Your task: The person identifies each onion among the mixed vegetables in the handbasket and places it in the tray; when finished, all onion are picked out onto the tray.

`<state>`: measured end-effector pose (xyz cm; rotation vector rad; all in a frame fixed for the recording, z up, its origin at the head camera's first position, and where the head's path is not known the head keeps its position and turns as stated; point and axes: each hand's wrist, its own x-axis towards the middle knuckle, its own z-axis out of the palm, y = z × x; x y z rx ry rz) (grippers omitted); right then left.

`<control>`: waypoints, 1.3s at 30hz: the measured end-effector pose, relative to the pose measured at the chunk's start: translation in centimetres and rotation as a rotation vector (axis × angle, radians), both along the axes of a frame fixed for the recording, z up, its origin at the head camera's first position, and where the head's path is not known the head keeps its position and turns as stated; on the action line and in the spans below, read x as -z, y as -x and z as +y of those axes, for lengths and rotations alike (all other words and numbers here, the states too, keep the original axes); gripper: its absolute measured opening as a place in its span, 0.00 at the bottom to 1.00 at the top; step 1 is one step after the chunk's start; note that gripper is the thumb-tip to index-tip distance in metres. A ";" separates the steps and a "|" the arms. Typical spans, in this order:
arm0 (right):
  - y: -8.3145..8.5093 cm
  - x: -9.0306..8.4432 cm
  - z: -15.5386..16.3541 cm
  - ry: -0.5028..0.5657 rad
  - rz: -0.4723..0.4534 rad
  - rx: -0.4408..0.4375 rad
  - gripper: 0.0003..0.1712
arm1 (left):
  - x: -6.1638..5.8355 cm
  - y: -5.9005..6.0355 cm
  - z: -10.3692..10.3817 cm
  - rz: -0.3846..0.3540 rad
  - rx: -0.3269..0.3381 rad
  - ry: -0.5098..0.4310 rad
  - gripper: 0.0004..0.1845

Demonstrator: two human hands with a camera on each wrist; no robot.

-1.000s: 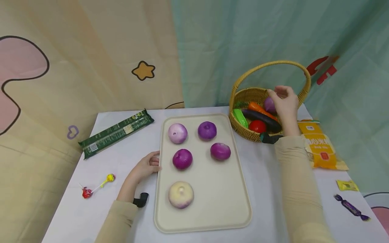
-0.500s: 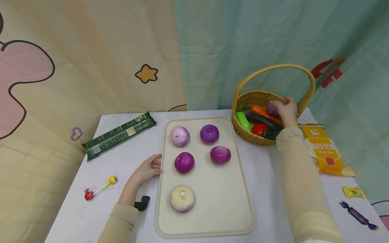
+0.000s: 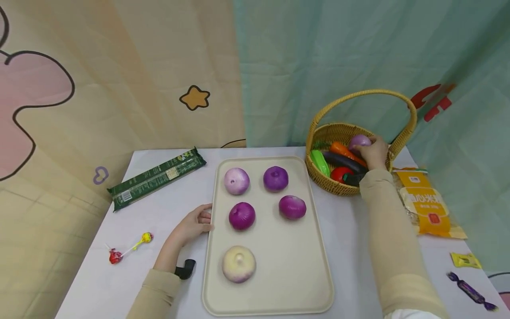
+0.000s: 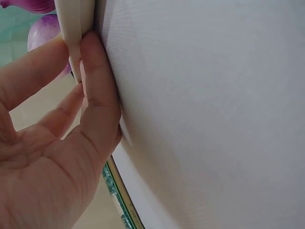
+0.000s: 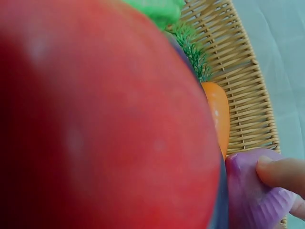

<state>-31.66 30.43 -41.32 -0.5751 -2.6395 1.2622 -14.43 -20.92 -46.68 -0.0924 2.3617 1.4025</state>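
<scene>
My left hand (image 3: 194,225) pinches the left rim of a cream tray (image 3: 279,274), its thumb and fingers on either side of the edge in the left wrist view. On the tray sit a pale purple onion (image 3: 237,180), several darker purple ones and a cream-white onion (image 3: 239,264). At the back right, my right hand (image 3: 375,153) reaches into a wicker basket (image 3: 338,188) and grips a light purple onion (image 5: 250,191), thumb on its near side. Beside it in the basket lie a carrot (image 3: 342,149), an eggplant (image 3: 344,161), a tomato (image 5: 119,109) and a green pepper (image 3: 320,162).
The basket's tall handle (image 3: 368,93) arches over the right hand. A yellow food bag (image 3: 428,204) lies right of the basket, with a yellow candy (image 3: 465,260) and a purple candy (image 3: 472,291) nearer. Left are a green packet (image 3: 157,179) and lollipops (image 3: 115,256).
My right hand has come down into the basket and taken hold of the light purple onion, which now sits slightly raised. The left hand stays at the tray's rim. The head view shifts slightly.
</scene>
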 end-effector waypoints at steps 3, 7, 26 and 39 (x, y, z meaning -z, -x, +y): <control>-0.2 -0.1 0.1 -0.001 -0.004 0.011 0.40 | 0.0 -0.1 0.1 -0.001 0.000 -0.005 0.36; -0.3 -0.7 0.2 0.004 -0.047 0.003 0.44 | 0.1 0.0 0.2 -0.006 0.001 -0.014 0.36; -12.7 -5.4 -6.7 0.175 -0.075 -0.394 0.44 | -0.1 0.1 0.3 -0.003 0.028 0.007 0.36; -22.2 2.9 -12.8 0.390 -0.292 -0.701 0.32 | -0.6 0.2 0.2 0.004 0.041 0.039 0.36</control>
